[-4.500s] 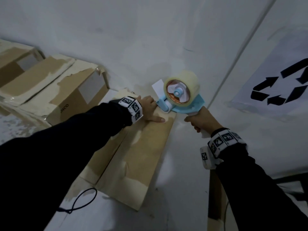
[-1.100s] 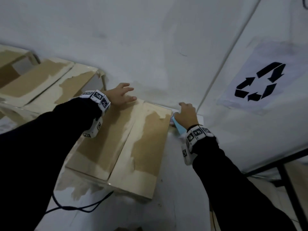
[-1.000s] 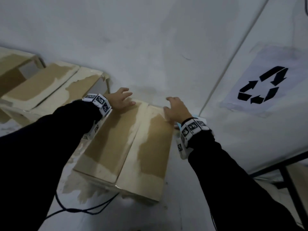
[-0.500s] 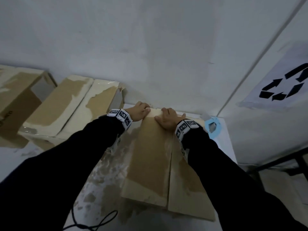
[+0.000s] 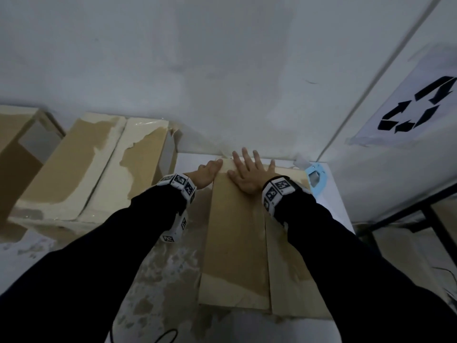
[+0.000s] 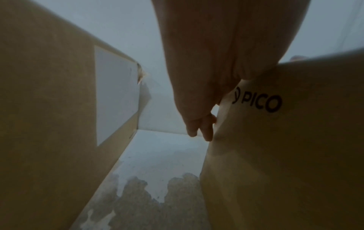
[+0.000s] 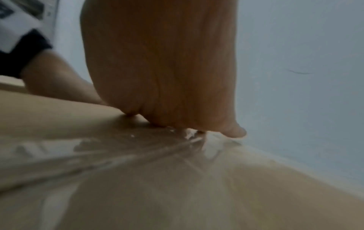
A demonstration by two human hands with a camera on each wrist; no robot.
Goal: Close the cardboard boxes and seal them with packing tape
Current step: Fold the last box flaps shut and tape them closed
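A closed cardboard box point(image 5: 237, 243) lies on the white table, its two top flaps meeting in a long seam. My right hand point(image 5: 249, 174) lies flat on the far end of the top, fingers spread. In the right wrist view its palm point(image 7: 167, 77) presses on clear tape point(image 7: 138, 152) that runs along the box top. My left hand point(image 5: 207, 174) is at the box's far left edge, thumb on top. Its fingers point(image 6: 201, 129) reach down the side wall printed PICO point(image 6: 258, 102). The blue tape dispenser point(image 5: 315, 178) lies on the table right of the box, against the wall.
Two taped boxes point(image 5: 81, 169) stand to the left, the nearer one bearing a white label point(image 6: 116, 99). The wall point(image 5: 222, 70) runs just behind the box. A recycling sign point(image 5: 418, 107) hangs at right above a black frame point(image 5: 432, 219). A black cable point(image 5: 160, 336) lies near me.
My right hand set the tape dispenser down by the wall and now lies flat on the box. The box has turned lengthwise towards me. Both hands have come together at its far end.
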